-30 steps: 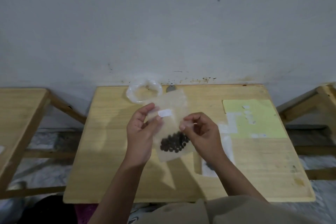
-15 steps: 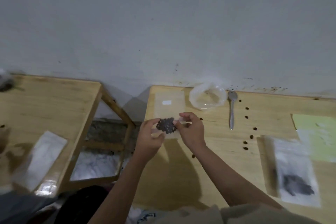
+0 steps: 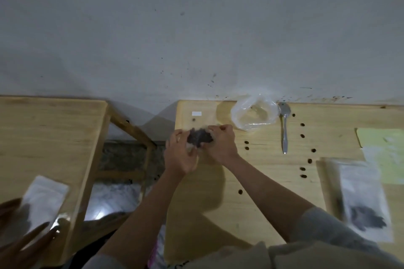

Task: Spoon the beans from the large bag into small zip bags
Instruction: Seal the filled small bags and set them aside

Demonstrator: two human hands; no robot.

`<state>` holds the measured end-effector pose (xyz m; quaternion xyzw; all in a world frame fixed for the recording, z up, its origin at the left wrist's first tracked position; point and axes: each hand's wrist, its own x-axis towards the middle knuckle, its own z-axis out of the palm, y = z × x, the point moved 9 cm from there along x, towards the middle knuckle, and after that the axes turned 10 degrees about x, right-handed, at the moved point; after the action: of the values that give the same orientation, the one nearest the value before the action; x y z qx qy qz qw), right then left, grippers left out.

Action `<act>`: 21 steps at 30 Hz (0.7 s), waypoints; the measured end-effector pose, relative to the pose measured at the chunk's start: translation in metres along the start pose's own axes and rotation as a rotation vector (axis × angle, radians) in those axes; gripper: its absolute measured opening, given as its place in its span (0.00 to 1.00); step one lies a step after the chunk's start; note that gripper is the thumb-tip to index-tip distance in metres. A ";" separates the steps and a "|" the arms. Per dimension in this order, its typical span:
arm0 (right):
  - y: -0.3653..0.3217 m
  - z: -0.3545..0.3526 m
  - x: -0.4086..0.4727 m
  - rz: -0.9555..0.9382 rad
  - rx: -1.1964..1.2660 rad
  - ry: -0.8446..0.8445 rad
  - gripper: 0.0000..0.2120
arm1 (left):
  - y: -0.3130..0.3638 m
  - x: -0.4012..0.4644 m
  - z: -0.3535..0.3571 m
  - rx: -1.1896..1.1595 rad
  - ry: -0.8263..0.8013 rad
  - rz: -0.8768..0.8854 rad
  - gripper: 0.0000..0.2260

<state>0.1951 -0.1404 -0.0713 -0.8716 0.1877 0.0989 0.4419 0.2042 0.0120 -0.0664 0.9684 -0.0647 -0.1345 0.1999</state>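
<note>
Two hands meet at the table's far left corner, left hand and right hand both pinching a small zip bag of dark beans between curled fingers. A second ago the bag hung upright near the chest; now it is lower, bunched, farther left (the view has swung too). Sealing looks finished or nearly so. Large bag sits against the wall, looking almost empty, spoon idle beside it. Loose beans dot the wood. Another filled bag lies right.
</note>
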 end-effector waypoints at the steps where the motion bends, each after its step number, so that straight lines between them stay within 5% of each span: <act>1: 0.000 -0.003 -0.004 -0.016 0.002 -0.001 0.27 | 0.002 -0.003 -0.002 0.013 0.017 -0.013 0.25; 5: 0.006 -0.038 -0.045 -0.091 0.159 0.078 0.21 | 0.017 -0.025 -0.011 -0.057 0.115 -0.096 0.23; 10: 0.049 -0.120 -0.115 -0.144 0.252 0.310 0.13 | 0.094 -0.064 -0.003 -0.237 0.182 0.039 0.17; 17: 0.189 -0.269 -0.186 0.109 0.281 0.715 0.09 | 0.249 -0.120 0.073 -0.471 -0.053 0.222 0.15; 21: 0.260 -0.323 -0.190 0.273 0.155 0.679 0.15 | 0.316 -0.139 0.128 -0.426 -0.189 0.216 0.16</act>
<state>-0.0840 -0.4960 -0.0073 -0.7856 0.4450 -0.1522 0.4020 0.0118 -0.2980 -0.0187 0.8749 -0.1565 -0.2131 0.4057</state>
